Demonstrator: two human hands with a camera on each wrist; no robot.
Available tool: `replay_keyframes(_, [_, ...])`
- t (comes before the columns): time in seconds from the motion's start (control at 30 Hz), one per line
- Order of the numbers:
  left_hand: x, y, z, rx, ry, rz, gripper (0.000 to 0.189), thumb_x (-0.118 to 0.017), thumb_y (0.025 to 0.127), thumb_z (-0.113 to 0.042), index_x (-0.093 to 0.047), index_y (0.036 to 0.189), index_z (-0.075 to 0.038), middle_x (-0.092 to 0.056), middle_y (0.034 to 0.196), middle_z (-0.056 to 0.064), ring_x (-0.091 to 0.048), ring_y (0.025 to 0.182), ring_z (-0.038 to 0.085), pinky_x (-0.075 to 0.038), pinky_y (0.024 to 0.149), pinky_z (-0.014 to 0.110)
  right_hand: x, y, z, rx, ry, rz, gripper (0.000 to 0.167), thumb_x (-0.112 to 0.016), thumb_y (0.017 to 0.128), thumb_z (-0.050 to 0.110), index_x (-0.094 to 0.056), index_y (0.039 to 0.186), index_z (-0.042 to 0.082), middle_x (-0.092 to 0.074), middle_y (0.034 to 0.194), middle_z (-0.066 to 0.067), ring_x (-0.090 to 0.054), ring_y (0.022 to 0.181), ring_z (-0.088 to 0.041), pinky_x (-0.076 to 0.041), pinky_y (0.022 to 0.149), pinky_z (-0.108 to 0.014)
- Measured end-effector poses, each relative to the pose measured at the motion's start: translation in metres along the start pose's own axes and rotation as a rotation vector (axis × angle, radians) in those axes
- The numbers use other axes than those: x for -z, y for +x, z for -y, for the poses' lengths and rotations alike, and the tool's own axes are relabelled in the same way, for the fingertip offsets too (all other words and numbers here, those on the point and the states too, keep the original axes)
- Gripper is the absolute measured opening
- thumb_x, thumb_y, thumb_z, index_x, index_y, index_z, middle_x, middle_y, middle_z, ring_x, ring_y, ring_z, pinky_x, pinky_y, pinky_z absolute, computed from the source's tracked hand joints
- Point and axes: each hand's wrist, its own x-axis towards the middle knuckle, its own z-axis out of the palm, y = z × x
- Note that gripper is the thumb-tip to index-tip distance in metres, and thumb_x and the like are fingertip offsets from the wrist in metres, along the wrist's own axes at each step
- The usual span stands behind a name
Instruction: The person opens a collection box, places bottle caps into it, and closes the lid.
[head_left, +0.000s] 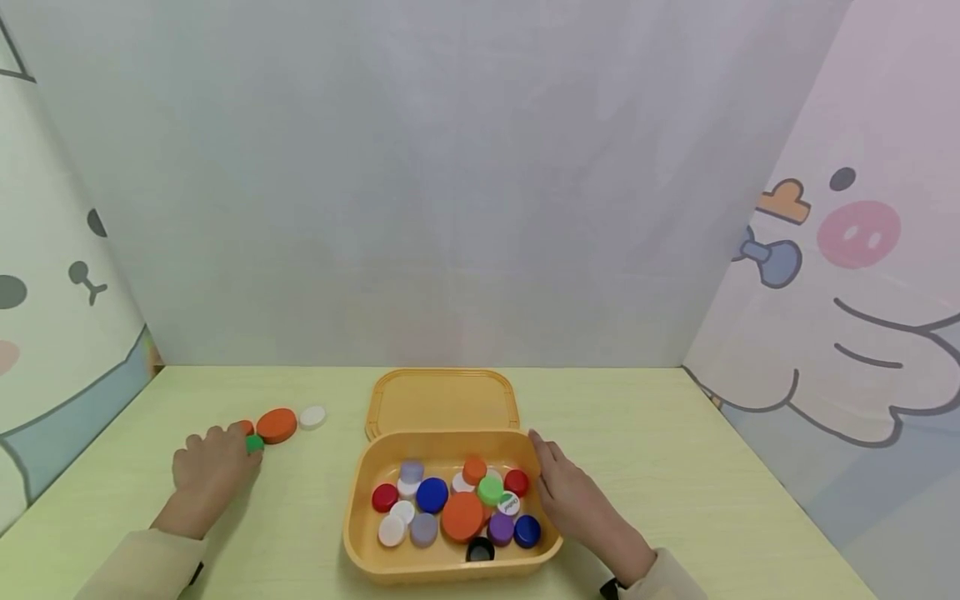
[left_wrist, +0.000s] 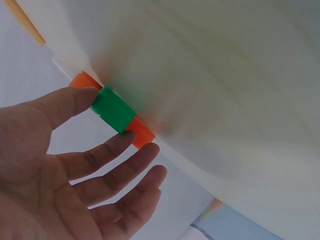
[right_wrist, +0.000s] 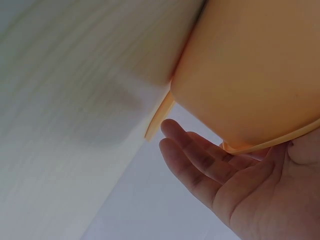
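My left hand (head_left: 210,468) pinches a green bottle cap (left_wrist: 114,110) between thumb and index finger at the table's left. The other fingers spread loosely beside it. Beyond the green cap lie a small orange cap (head_left: 247,427), a larger orange cap (head_left: 277,425) and a white cap (head_left: 312,417). A yellow plastic box (head_left: 450,573) in the middle holds several caps in red, white, blue, purple, orange, green and black. My right hand (head_left: 581,500) rests against the box's right rim, its fingers loosely extended in the right wrist view. Its thumb is hidden there.
Behind the box lies a flat yellow lid (head_left: 442,400), its near edge hidden by the box. A pale grey curtain (head_left: 450,183) hangs behind the light wooden table (head_left: 712,500). Cartoon-printed cloths (head_left: 847,333) stand at both sides.
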Motion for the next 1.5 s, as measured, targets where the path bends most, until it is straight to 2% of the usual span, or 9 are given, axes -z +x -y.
replay_keyframes(0.13, [0.001,0.000,-0.001,-0.006,-0.014,0.012,0.032,-0.061,0.084,-0.020,-0.053,0.086,0.011,-0.049,0.069,0.019,-0.047,0.062,0.034,-0.040,0.050,0.041,0.000,0.000,0.000,0.003,-0.002,0.004,0.051,-0.045,0.092,0.009,-0.029,0.140,-0.001,-0.050,0.124,-0.015,-0.057,0.105,-0.027,-0.048,0.087,-0.043])
replay_keyframes(0.4, [0.000,-0.002,-0.001,-0.006,-0.027,-0.004,0.035,-0.064,0.082,-0.020,-0.053,0.087,0.012,-0.050,0.070,0.019,-0.047,0.062,0.034,-0.040,0.049,0.040,-0.001,0.000,0.000,0.004,-0.011,-0.004,0.051,-0.046,0.092,0.009,-0.029,0.139,-0.001,-0.050,0.124,-0.015,-0.058,0.104,-0.027,-0.049,0.085,-0.043])
replay_keyframes(0.63, [0.007,-0.008,-0.007,-0.024,-0.031,-0.039,0.032,-0.063,0.081,-0.019,-0.054,0.087,0.011,-0.051,0.069,0.018,-0.047,0.060,0.033,-0.039,0.048,0.040,0.000,-0.001,0.002,0.004,-0.010,-0.012,0.051,-0.046,0.091,0.008,-0.030,0.139,-0.001,-0.050,0.124,-0.015,-0.058,0.105,-0.028,-0.049,0.086,-0.043])
replay_keyframes(0.8, [0.016,-0.017,-0.020,-0.058,-0.001,-0.088,0.035,-0.063,0.081,-0.021,-0.054,0.089,0.012,-0.052,0.071,0.018,-0.047,0.060,0.032,-0.040,0.048,0.039,0.000,-0.001,0.002,0.000,-0.013,-0.013,0.051,-0.046,0.091,0.008,-0.030,0.139,-0.001,-0.050,0.124,-0.014,-0.058,0.105,-0.028,-0.049,0.086,-0.043])
replay_keyframes(0.93, [0.021,-0.025,-0.033,-0.108,0.025,-0.166,0.040,-0.066,0.079,-0.023,-0.054,0.092,0.013,-0.055,0.075,0.020,-0.049,0.061,0.032,-0.041,0.047,0.040,0.001,0.000,0.002,-0.005,-0.011,-0.010,0.051,-0.046,0.092,0.008,-0.030,0.139,-0.001,-0.050,0.124,-0.015,-0.057,0.107,-0.028,-0.048,0.087,-0.043])
replay_keyframes(1.13, [0.024,-0.037,-0.052,-0.205,0.029,-0.312,0.036,-0.073,0.074,-0.026,-0.054,0.076,0.004,-0.053,0.069,0.015,-0.050,0.059,0.032,-0.040,0.043,0.037,0.000,-0.001,0.001,-0.003,-0.007,-0.005,0.051,-0.046,0.092,0.009,-0.029,0.140,0.000,-0.049,0.125,-0.015,-0.056,0.108,-0.029,-0.048,0.088,-0.044])
replay_keyframes(1.23, [0.026,-0.042,-0.063,-0.236,0.021,-0.355,0.037,-0.075,0.071,-0.027,-0.053,0.077,0.002,-0.054,0.072,0.014,-0.047,0.058,0.030,-0.038,0.044,0.034,0.000,-0.001,0.000,0.006,-0.009,-0.013,0.052,-0.046,0.092,0.008,-0.029,0.140,-0.001,-0.049,0.125,-0.014,-0.057,0.107,-0.028,-0.048,0.087,-0.043])
replay_keyframes(1.33, [0.028,-0.046,-0.073,-0.248,0.016,-0.358,0.039,-0.076,0.070,-0.028,-0.054,0.081,0.001,-0.055,0.073,0.013,-0.043,0.057,0.027,-0.036,0.045,0.033,-0.001,-0.001,0.000,0.009,-0.014,-0.020,0.052,-0.046,0.092,0.008,-0.030,0.140,-0.001,-0.050,0.124,-0.013,-0.057,0.107,-0.027,-0.048,0.087,-0.042])
replay_keyframes(1.5, [0.031,-0.051,-0.088,-0.259,0.029,-0.321,0.040,-0.076,0.070,-0.031,-0.054,0.083,0.000,-0.053,0.072,0.010,-0.046,0.062,0.027,-0.040,0.049,0.034,-0.001,0.000,0.000,-0.002,-0.016,-0.014,0.052,-0.046,0.092,0.009,-0.029,0.140,0.000,-0.050,0.124,-0.013,-0.057,0.108,-0.026,-0.048,0.088,-0.042])
